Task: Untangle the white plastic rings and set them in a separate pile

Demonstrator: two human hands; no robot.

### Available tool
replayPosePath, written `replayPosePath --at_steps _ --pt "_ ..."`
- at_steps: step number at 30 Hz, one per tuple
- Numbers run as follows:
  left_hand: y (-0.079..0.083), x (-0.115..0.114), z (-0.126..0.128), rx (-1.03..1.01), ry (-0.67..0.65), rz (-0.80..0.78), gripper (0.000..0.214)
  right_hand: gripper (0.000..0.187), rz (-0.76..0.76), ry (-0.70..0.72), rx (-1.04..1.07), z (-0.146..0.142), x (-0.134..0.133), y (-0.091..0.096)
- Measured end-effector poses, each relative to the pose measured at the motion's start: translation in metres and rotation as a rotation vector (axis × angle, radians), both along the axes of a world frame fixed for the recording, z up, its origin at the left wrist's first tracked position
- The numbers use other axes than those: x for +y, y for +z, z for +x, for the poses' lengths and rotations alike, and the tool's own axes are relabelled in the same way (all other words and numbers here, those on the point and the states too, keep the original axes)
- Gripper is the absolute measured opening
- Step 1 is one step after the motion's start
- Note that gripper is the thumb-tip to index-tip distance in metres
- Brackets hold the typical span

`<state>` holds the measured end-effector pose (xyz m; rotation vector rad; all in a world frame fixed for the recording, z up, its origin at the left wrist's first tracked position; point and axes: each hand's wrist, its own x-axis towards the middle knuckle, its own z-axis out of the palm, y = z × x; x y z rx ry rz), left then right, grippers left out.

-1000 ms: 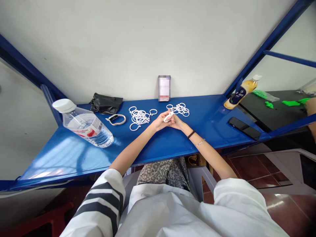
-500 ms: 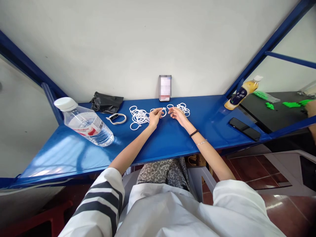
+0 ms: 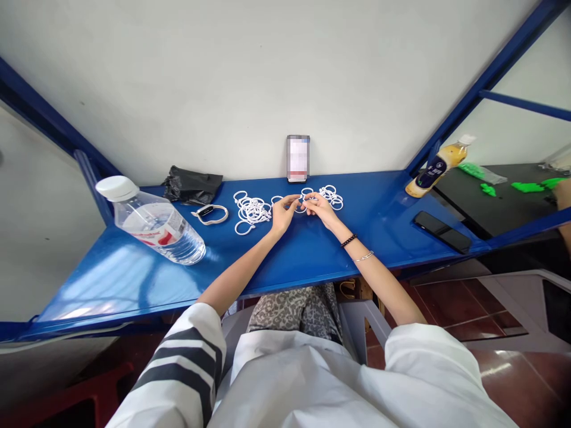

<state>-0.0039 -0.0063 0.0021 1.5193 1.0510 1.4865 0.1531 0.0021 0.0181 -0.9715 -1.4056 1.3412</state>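
Note:
My left hand (image 3: 284,213) and my right hand (image 3: 320,207) meet over the blue shelf (image 3: 312,249), fingers pinched on a white plastic ring (image 3: 301,206) held between them. A heap of white rings (image 3: 250,210) lies just left of my left hand. A smaller heap of white rings (image 3: 331,196) lies just beyond my right hand. One single ring (image 3: 307,191) rests on the shelf behind the fingertips.
A phone (image 3: 298,158) leans upright against the wall behind the rings. A big water bottle (image 3: 151,223), a watch (image 3: 209,213) and a black bag (image 3: 191,185) sit at left. A yellow drink bottle (image 3: 439,166) and a dark phone (image 3: 441,232) lie at right.
One second ago both hands held a ring nearer to me. They moved apart toward the heaps, the left one with a ring, and have now come together again on a ring farther back.

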Motion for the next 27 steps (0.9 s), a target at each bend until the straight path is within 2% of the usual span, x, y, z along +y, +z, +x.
replayPosePath --at_steps 10,16,27 --pt "0.0021 -0.0034 0.0017 0.064 0.025 0.055 0.033 0.041 0.131 -0.067 -0.053 -0.001 -0.0016 0.0021" --pt "0.0032 -0.0043 0.0034 0.08 0.024 0.049 0.03 0.034 0.22 -0.089 -0.125 -0.0006 -0.0019 0.0017" --pt "0.0031 -0.0043 0.0023 0.088 0.002 0.053 0.03 0.031 0.292 -0.118 -0.178 -0.0022 -0.0042 0.0036"
